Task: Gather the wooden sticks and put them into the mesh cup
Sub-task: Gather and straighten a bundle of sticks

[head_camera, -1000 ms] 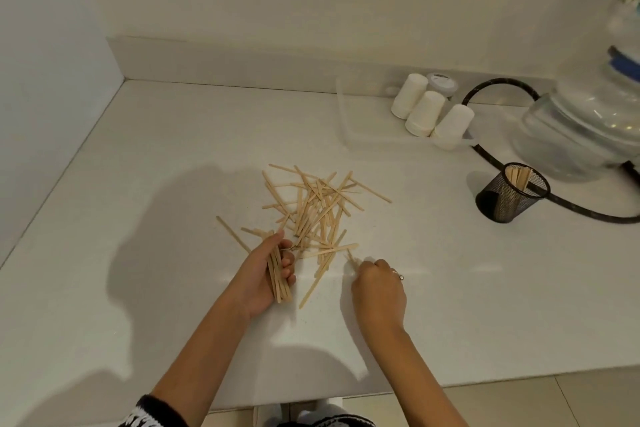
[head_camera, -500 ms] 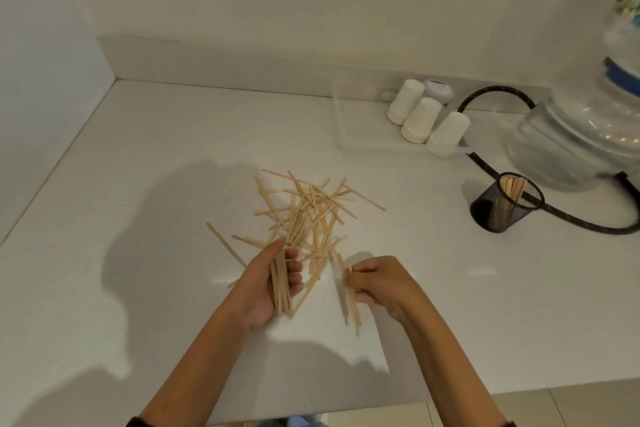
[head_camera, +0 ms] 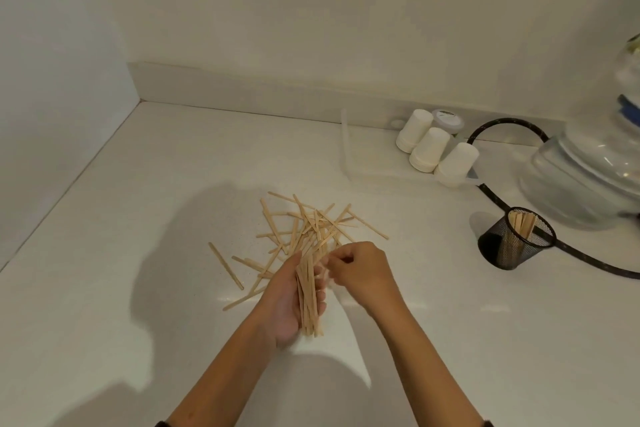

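A loose pile of thin wooden sticks (head_camera: 311, 225) lies on the white counter, with one stray stick (head_camera: 225, 265) to its left. My left hand (head_camera: 282, 305) is palm up below the pile and grips a bundle of sticks (head_camera: 308, 298). My right hand (head_camera: 360, 270) touches the top of that bundle, fingers curled at the sticks. The black mesh cup (head_camera: 514, 239) stands far right with several sticks inside.
Three upturned white paper cups (head_camera: 433, 149) sit in a clear tray at the back. A black hose (head_camera: 495, 198) curves past the mesh cup. A large clear water bottle (head_camera: 595, 163) fills the right edge. Walls close the left and back.
My right hand has carried the sticks it picked up leftward and brought them into the bundle in my left hand. The bundle looks thicker.
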